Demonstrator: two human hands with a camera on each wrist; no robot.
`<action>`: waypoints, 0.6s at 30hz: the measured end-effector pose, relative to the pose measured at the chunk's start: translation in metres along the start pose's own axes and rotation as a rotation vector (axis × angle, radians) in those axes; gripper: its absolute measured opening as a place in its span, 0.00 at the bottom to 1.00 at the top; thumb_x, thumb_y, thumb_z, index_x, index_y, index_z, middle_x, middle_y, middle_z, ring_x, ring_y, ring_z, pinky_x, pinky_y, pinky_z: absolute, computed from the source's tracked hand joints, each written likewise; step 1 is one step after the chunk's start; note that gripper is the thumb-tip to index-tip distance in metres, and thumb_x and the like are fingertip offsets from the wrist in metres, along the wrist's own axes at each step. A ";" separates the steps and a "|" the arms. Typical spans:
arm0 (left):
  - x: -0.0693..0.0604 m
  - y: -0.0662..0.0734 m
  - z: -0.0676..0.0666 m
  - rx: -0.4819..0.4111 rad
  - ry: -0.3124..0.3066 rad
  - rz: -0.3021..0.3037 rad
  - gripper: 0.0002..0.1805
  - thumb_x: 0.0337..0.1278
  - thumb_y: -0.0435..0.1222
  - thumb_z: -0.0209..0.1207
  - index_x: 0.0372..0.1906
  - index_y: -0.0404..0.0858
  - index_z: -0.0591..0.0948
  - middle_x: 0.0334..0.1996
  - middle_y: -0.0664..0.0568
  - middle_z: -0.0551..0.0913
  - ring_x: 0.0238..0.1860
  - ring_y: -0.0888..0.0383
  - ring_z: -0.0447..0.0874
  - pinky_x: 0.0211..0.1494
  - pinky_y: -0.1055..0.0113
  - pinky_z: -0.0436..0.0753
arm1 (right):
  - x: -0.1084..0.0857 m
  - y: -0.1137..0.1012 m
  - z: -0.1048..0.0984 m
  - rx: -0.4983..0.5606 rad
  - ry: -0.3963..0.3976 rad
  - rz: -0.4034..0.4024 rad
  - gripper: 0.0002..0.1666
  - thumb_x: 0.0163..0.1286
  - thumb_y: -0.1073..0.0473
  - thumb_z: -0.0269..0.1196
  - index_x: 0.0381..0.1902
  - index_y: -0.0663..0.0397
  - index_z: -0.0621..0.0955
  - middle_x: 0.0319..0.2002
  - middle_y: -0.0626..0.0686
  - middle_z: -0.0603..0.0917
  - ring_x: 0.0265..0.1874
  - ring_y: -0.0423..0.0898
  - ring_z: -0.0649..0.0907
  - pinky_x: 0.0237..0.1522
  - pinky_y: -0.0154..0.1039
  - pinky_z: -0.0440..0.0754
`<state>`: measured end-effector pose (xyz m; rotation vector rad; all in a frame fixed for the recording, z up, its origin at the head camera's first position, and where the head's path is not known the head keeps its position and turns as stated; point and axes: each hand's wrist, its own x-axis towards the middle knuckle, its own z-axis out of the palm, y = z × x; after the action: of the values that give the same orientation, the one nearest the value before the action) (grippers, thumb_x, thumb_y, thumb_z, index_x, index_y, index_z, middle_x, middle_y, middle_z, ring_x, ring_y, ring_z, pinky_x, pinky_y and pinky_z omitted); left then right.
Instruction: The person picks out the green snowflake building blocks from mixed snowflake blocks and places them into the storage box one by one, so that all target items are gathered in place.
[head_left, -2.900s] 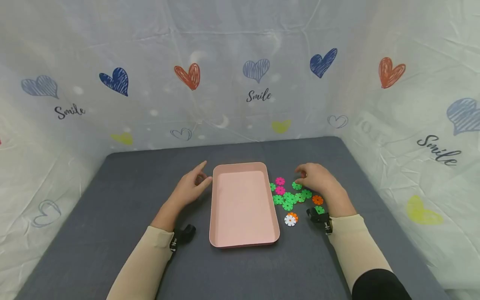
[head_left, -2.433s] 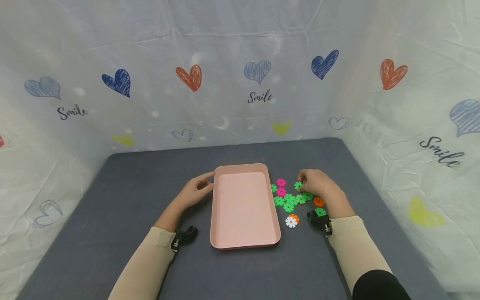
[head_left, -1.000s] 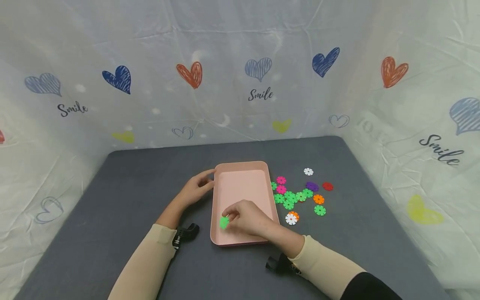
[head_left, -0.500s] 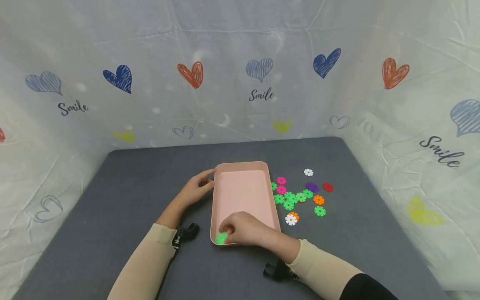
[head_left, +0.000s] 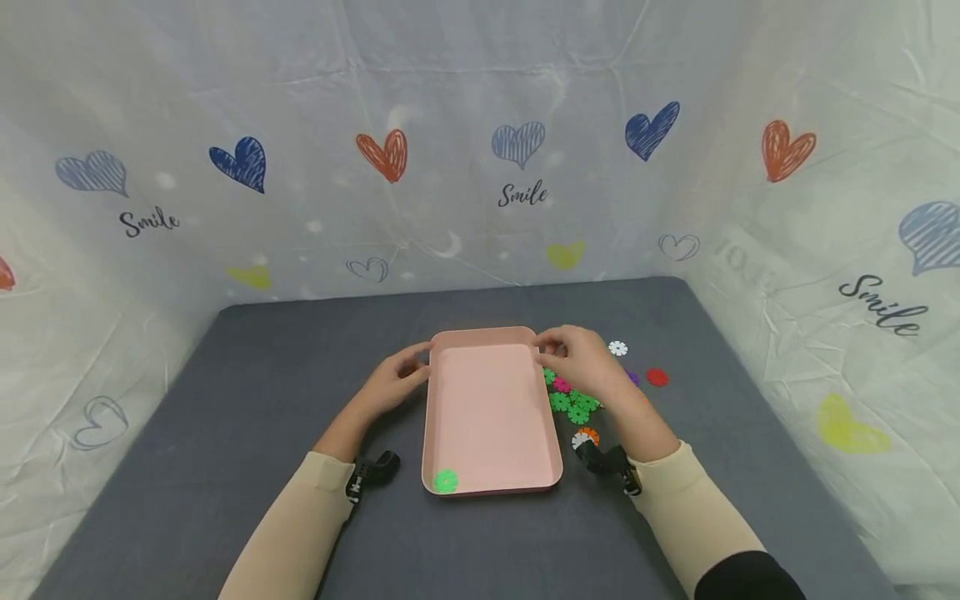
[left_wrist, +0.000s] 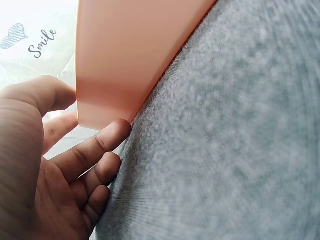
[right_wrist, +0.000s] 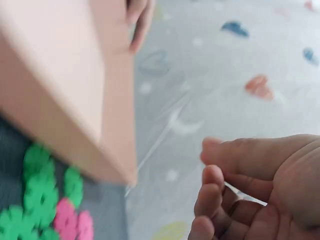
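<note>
A pink tray (head_left: 491, 417) lies on the grey table, with one green flower-shaped disc (head_left: 446, 481) flat in its near left corner. At the tray's upper left side, my left hand (head_left: 390, 385) touches the wall with its fingertips; the left wrist view shows the fingers against the tray's outer wall (left_wrist: 120, 55). My right hand (head_left: 585, 362) is by the tray's upper right corner, fingers bent and holding nothing. In the right wrist view the right hand (right_wrist: 255, 190) is apart from the tray (right_wrist: 75, 125). Green discs (head_left: 578, 413) and a pink disc (head_left: 562, 384) lie partly beneath it.
Right of the tray are a white disc (head_left: 618, 347), a red disc (head_left: 657, 377) and an orange disc (head_left: 590, 435) overlapping another white one. The right forearm covers part of the group. A printed curtain (head_left: 450, 208) stands behind the grey table (head_left: 300, 350).
My right hand carried a green disc from the group into the tray's near left corner, let it go, and moved back to the upper right. The left hand came to touch the tray and stayed there.
</note>
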<state>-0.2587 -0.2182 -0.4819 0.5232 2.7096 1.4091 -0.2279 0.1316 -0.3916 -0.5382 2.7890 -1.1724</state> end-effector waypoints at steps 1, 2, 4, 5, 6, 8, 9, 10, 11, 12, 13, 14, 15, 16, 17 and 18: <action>0.000 0.000 0.000 0.002 0.002 -0.003 0.29 0.74 0.38 0.61 0.75 0.38 0.71 0.41 0.45 0.86 0.29 0.54 0.76 0.33 0.58 0.75 | 0.003 0.008 -0.001 -0.027 0.002 0.020 0.16 0.74 0.62 0.65 0.57 0.61 0.85 0.34 0.52 0.80 0.24 0.45 0.75 0.30 0.43 0.74; 0.000 0.000 0.000 0.006 0.003 -0.004 0.29 0.74 0.39 0.61 0.75 0.38 0.71 0.42 0.45 0.86 0.30 0.54 0.76 0.33 0.58 0.75 | 0.006 0.014 -0.001 -0.059 -0.003 0.037 0.17 0.74 0.62 0.65 0.57 0.63 0.84 0.33 0.51 0.79 0.23 0.45 0.74 0.30 0.42 0.73; -0.001 -0.001 0.000 0.009 0.004 -0.008 0.29 0.74 0.39 0.61 0.75 0.38 0.71 0.42 0.45 0.86 0.31 0.54 0.77 0.34 0.58 0.76 | 0.011 0.027 0.001 -0.125 -0.032 0.054 0.18 0.73 0.63 0.65 0.58 0.64 0.84 0.29 0.51 0.78 0.20 0.44 0.71 0.29 0.42 0.71; 0.000 -0.001 0.001 0.010 0.005 -0.008 0.29 0.74 0.39 0.61 0.75 0.39 0.71 0.42 0.45 0.86 0.32 0.54 0.77 0.35 0.58 0.76 | 0.014 0.031 0.004 -0.168 -0.047 0.052 0.19 0.72 0.64 0.65 0.58 0.64 0.84 0.27 0.51 0.77 0.20 0.44 0.70 0.30 0.42 0.71; 0.000 -0.001 0.001 0.011 0.005 -0.008 0.29 0.74 0.39 0.61 0.75 0.39 0.71 0.43 0.45 0.86 0.33 0.54 0.78 0.36 0.58 0.76 | 0.016 0.036 0.006 -0.213 -0.065 0.050 0.20 0.71 0.64 0.66 0.59 0.64 0.84 0.28 0.52 0.78 0.21 0.45 0.70 0.31 0.43 0.71; 0.001 -0.001 0.001 0.012 0.005 -0.006 0.29 0.74 0.40 0.61 0.75 0.38 0.71 0.43 0.45 0.86 0.35 0.54 0.79 0.39 0.58 0.76 | 0.020 0.043 0.012 -0.297 -0.091 0.030 0.21 0.69 0.63 0.68 0.58 0.63 0.85 0.30 0.53 0.80 0.26 0.47 0.74 0.35 0.45 0.74; 0.001 -0.001 0.001 0.012 0.006 -0.004 0.30 0.74 0.40 0.61 0.75 0.39 0.71 0.43 0.45 0.86 0.36 0.54 0.79 0.39 0.58 0.76 | 0.021 0.046 0.015 -0.335 -0.102 0.019 0.21 0.68 0.62 0.69 0.58 0.61 0.86 0.31 0.54 0.82 0.29 0.48 0.76 0.37 0.47 0.76; 0.001 -0.001 0.002 0.014 0.005 -0.005 0.30 0.74 0.40 0.61 0.75 0.39 0.71 0.43 0.45 0.86 0.37 0.54 0.80 0.41 0.57 0.77 | 0.022 0.049 0.018 -0.366 -0.106 0.009 0.20 0.67 0.61 0.70 0.57 0.59 0.87 0.34 0.55 0.83 0.33 0.51 0.79 0.40 0.49 0.78; 0.001 -0.001 0.002 0.018 0.006 -0.003 0.30 0.74 0.40 0.61 0.75 0.39 0.71 0.43 0.45 0.86 0.38 0.54 0.81 0.42 0.57 0.77 | 0.022 0.051 0.020 -0.392 -0.106 0.005 0.20 0.67 0.60 0.71 0.55 0.58 0.88 0.38 0.56 0.83 0.37 0.53 0.80 0.44 0.51 0.79; 0.000 0.000 0.002 0.020 0.006 -0.002 0.30 0.74 0.40 0.61 0.75 0.39 0.71 0.43 0.46 0.86 0.39 0.54 0.81 0.43 0.57 0.77 | 0.022 0.052 0.021 -0.408 -0.105 0.001 0.19 0.66 0.59 0.72 0.54 0.57 0.88 0.41 0.57 0.84 0.41 0.55 0.81 0.46 0.53 0.79; 0.000 0.000 0.002 0.024 0.006 -0.001 0.30 0.74 0.40 0.61 0.75 0.39 0.71 0.43 0.46 0.87 0.39 0.54 0.81 0.43 0.57 0.77 | 0.022 0.054 0.023 -0.422 -0.098 -0.006 0.18 0.65 0.58 0.73 0.52 0.56 0.89 0.40 0.57 0.83 0.43 0.57 0.82 0.48 0.54 0.79; 0.000 0.000 0.002 0.026 0.007 0.000 0.30 0.74 0.40 0.61 0.75 0.39 0.71 0.43 0.46 0.87 0.39 0.55 0.81 0.43 0.57 0.77 | 0.022 0.055 0.023 -0.433 -0.091 -0.008 0.16 0.65 0.57 0.74 0.49 0.56 0.90 0.41 0.57 0.83 0.44 0.58 0.81 0.49 0.55 0.79; 0.000 0.000 0.002 0.027 0.007 0.000 0.30 0.74 0.40 0.61 0.75 0.39 0.71 0.43 0.46 0.86 0.39 0.55 0.81 0.43 0.57 0.77 | 0.022 0.056 0.024 -0.435 -0.081 -0.005 0.15 0.63 0.57 0.75 0.47 0.56 0.90 0.39 0.56 0.82 0.43 0.57 0.81 0.48 0.55 0.79; 0.000 0.000 0.002 0.027 0.007 -0.001 0.30 0.74 0.41 0.61 0.75 0.39 0.71 0.43 0.46 0.86 0.38 0.55 0.81 0.42 0.57 0.77 | 0.023 0.056 0.024 -0.429 -0.070 0.001 0.14 0.62 0.57 0.76 0.45 0.56 0.90 0.39 0.55 0.81 0.42 0.57 0.80 0.48 0.55 0.79; -0.001 0.000 0.002 0.028 0.008 -0.001 0.30 0.74 0.40 0.61 0.75 0.39 0.71 0.42 0.46 0.86 0.37 0.54 0.80 0.41 0.57 0.77 | 0.023 0.056 0.024 -0.418 -0.058 0.006 0.13 0.62 0.58 0.75 0.42 0.57 0.89 0.37 0.54 0.81 0.40 0.56 0.80 0.47 0.54 0.79; -0.001 -0.001 0.001 0.029 0.011 -0.001 0.30 0.74 0.40 0.61 0.75 0.39 0.71 0.42 0.46 0.86 0.36 0.55 0.79 0.39 0.58 0.76 | 0.024 0.055 0.024 -0.402 -0.047 0.009 0.10 0.63 0.59 0.75 0.41 0.57 0.88 0.36 0.53 0.81 0.39 0.55 0.81 0.46 0.53 0.79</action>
<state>-0.2580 -0.2177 -0.4830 0.5175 2.7420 1.3785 -0.2617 0.1431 -0.4456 -0.5672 2.9893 -0.5835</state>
